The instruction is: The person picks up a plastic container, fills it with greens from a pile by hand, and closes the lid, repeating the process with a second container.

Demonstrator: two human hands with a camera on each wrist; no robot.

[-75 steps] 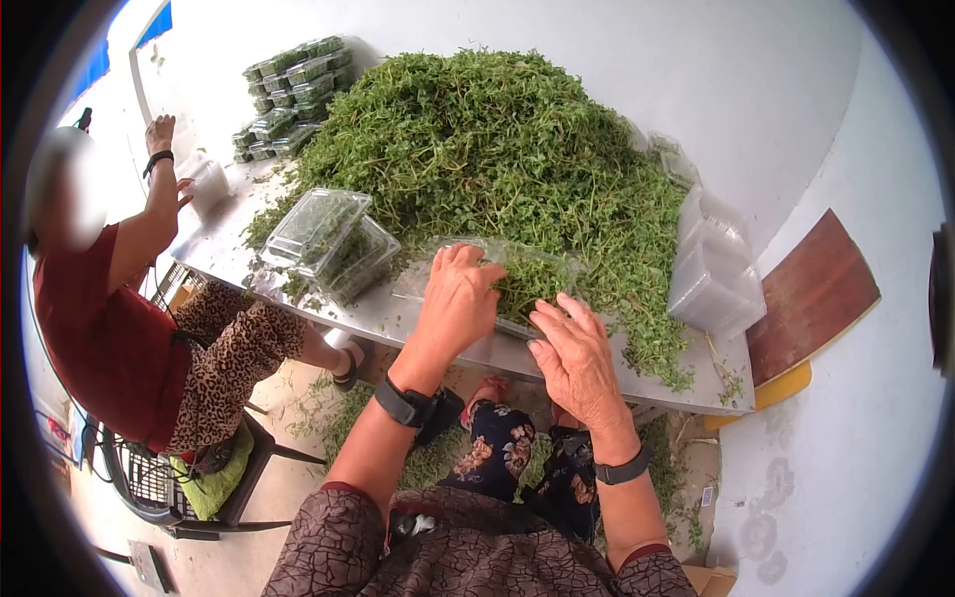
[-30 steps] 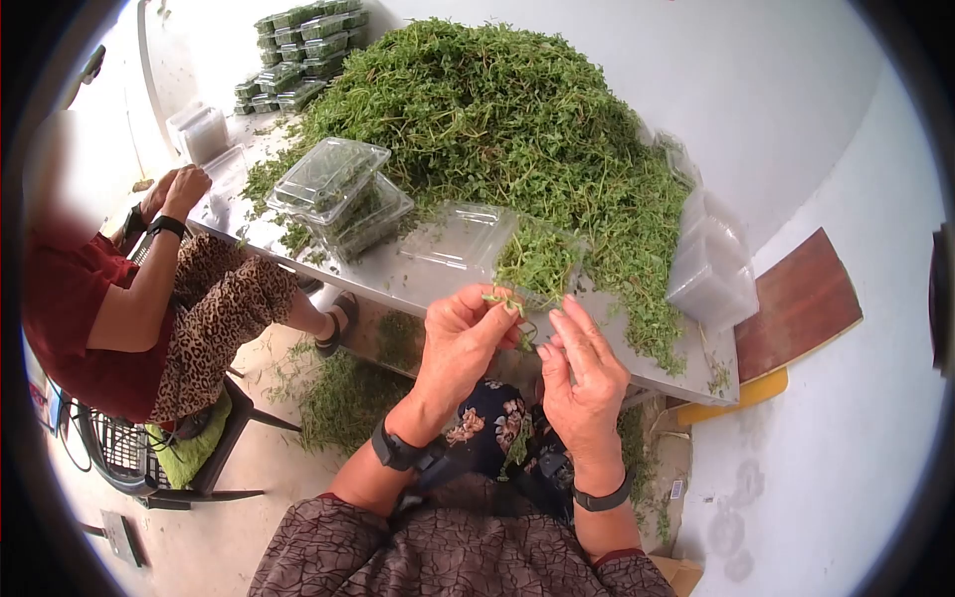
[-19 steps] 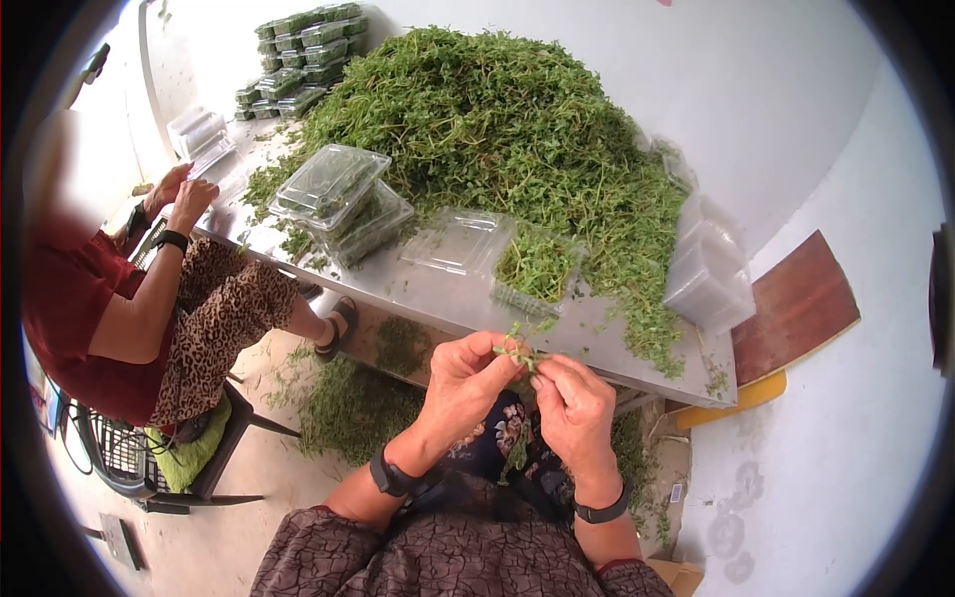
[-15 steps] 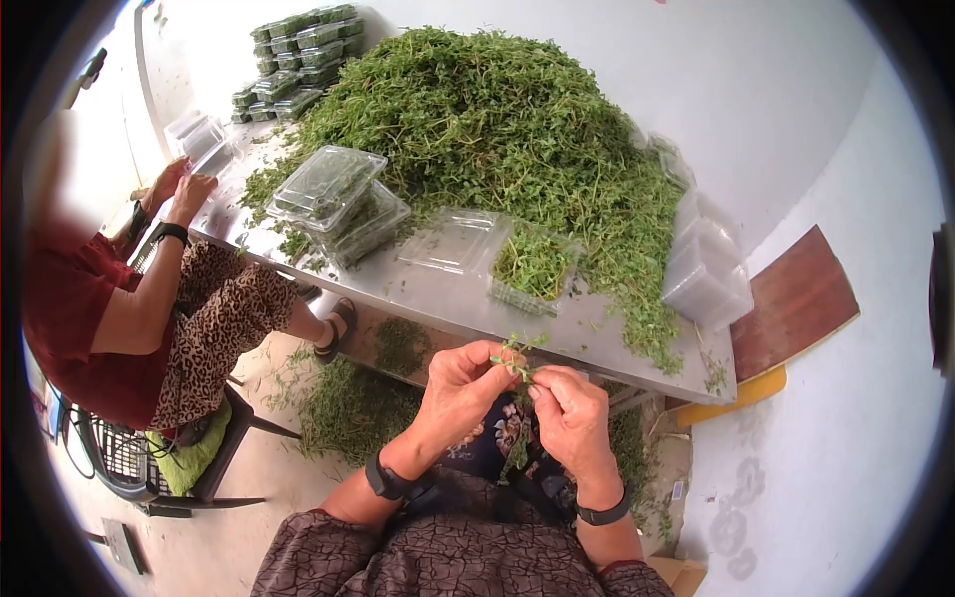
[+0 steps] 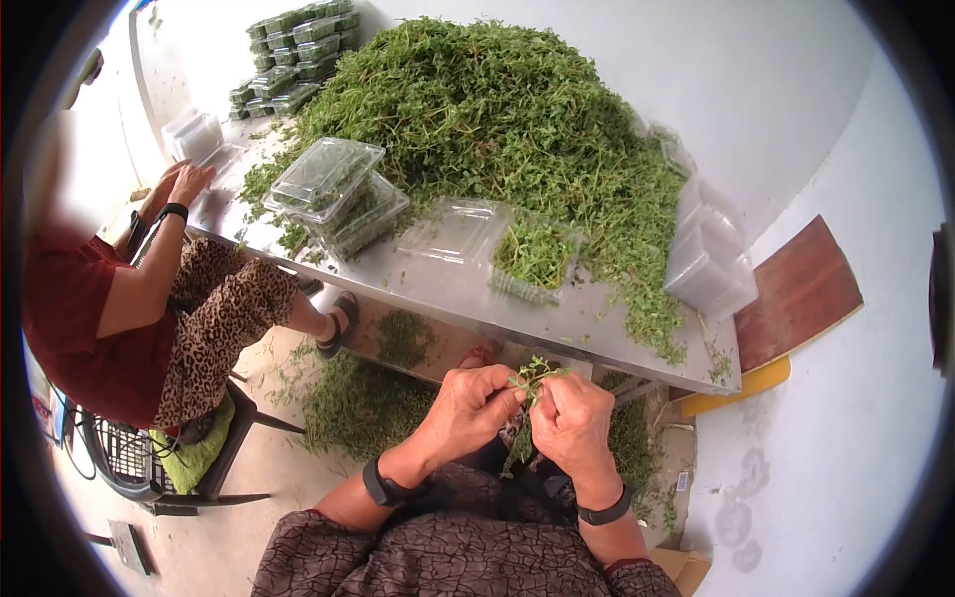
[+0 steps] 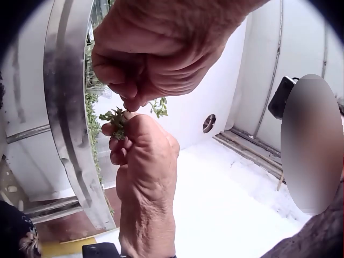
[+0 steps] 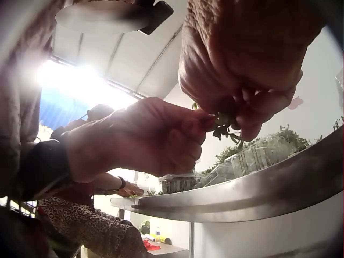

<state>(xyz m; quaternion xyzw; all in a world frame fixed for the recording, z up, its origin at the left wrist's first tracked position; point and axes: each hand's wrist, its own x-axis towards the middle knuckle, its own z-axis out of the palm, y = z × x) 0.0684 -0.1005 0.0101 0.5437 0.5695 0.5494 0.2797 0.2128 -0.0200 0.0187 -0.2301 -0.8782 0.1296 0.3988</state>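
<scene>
In front of my lap, both hands meet at a small leafy green sprig. My left hand pinches it between thumb and forefinger, and my right hand pinches it from the other side with curled fingers. Leaves poke out past the fingertips in the left wrist view, where the sprig shows beside the right thumb. Seen from the right wrist, leaves hang between the two hands. Beyond them on the metal table lies an open clear clamshell box, its base filled with greens and its lid folded out leftward.
A large heap of greens covers the table's back. Two clamshells are stacked left of the open one; filled boxes stand far left. Nested empty boxes stand right. Another person sits at left. Greens lie below the table.
My hands have come back from the box at the table edge toward my lap, with the sprig now between them. The right fingers went from spread to curled; the box lid lies folded out.
</scene>
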